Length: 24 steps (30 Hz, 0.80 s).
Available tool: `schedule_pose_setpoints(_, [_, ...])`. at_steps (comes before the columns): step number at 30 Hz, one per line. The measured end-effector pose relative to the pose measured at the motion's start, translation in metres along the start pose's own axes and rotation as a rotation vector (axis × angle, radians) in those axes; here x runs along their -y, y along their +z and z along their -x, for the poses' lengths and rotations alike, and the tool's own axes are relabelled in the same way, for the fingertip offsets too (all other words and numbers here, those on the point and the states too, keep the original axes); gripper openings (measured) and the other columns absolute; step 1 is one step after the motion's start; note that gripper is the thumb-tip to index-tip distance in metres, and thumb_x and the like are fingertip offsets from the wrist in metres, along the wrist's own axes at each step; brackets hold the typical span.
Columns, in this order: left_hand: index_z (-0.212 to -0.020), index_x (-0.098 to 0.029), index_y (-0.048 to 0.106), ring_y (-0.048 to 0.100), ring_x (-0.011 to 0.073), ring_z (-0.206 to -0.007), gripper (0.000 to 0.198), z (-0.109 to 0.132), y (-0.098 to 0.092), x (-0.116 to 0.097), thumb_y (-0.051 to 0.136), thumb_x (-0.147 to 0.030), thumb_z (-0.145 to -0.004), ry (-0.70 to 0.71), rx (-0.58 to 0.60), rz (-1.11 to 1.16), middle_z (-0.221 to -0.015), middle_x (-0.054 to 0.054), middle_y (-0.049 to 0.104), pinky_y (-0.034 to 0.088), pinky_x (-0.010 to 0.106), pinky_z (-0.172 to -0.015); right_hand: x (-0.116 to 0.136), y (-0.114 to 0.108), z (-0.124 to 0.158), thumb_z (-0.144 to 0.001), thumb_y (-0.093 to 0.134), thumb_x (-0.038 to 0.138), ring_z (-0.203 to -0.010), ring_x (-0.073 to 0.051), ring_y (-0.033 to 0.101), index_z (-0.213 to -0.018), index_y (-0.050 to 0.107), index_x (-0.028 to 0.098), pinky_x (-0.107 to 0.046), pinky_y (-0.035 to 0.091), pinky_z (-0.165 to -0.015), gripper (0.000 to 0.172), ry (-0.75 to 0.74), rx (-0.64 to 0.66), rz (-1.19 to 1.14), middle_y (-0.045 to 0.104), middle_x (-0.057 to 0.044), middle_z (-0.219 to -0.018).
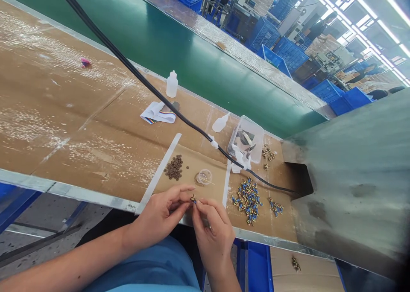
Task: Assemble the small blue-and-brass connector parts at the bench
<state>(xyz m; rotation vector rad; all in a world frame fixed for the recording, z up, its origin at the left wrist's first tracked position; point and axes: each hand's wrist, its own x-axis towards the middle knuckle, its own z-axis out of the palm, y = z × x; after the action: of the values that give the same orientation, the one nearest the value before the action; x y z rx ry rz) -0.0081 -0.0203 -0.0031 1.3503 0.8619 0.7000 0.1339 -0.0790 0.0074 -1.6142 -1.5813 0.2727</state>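
Observation:
My right hand (214,228) pinches a small brass-and-blue part (193,199) between thumb and forefinger, just above the table's front edge. On the part's other side, my left hand (165,208) is closed, with its thumb and fingertips against the part; anything else in them is hidden. Beyond my hands stands a small clear round cup (204,177) with a thin stick in it. A pile of small dark brown rings (174,168) lies to the left of the cup. Similar brass-and-blue parts (248,200) are heaped to the right, with a smaller cluster (276,207) beside them.
A black cable (137,74) crosses above the cardboard-covered table (105,112). Toward the back are a white bottle (172,85), a tipped squeeze bottle (221,123), a striped ribbon (160,114) and a clear plastic box (258,147). A metal panel (352,185) rises at right; a green conveyor (179,53) runs behind.

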Motion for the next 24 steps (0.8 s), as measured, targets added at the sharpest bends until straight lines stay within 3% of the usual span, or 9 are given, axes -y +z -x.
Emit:
schedule_pose_setpoints(8, [-0.121,-0.019,0.047,0.066,0.0219,-0.102,0.035,-0.0002,0.0016,0.0017,0.054,-0.023,-0.087,-0.095,-0.053,0.186,-0.108,0.009,0.071,0.052,0.036,-0.092,0.0002,-0.0033,-0.0018,-0.083,0.058,0.009,-0.082,-0.012,0.066,-0.089,0.065,0.022,-0.022,0.055,-0.075,0.015,-0.027,-0.033,0.021,0.066,-0.004,-0.09])
schedule_pose_setpoints(14, [-0.121,-0.018,0.046,0.065,0.0237,-0.104,0.035,0.0014,0.0023,0.0052,0.055,-0.024,-0.087,-0.102,-0.073,0.257,-0.11,0.012,0.07,0.05,0.042,-0.094,0.0018,-0.0051,-0.0029,-0.082,0.058,0.006,-0.083,-0.012,0.066,-0.09,0.066,0.021,-0.021,0.054,-0.078,0.018,-0.065,-0.033,0.027,0.067,-0.004,-0.091])
schedule_pose_setpoints(24, [-0.119,-0.019,0.048,0.067,0.0218,-0.099,0.033,0.0009,0.003,0.0043,0.055,-0.024,-0.087,-0.08,-0.089,0.233,-0.105,0.009,0.072,0.053,0.038,-0.09,0.0006,-0.003,0.0024,-0.084,0.055,0.005,-0.091,-0.012,0.064,-0.092,0.066,0.02,-0.021,0.052,-0.084,0.02,-0.084,0.017,0.01,0.067,-0.005,-0.097])
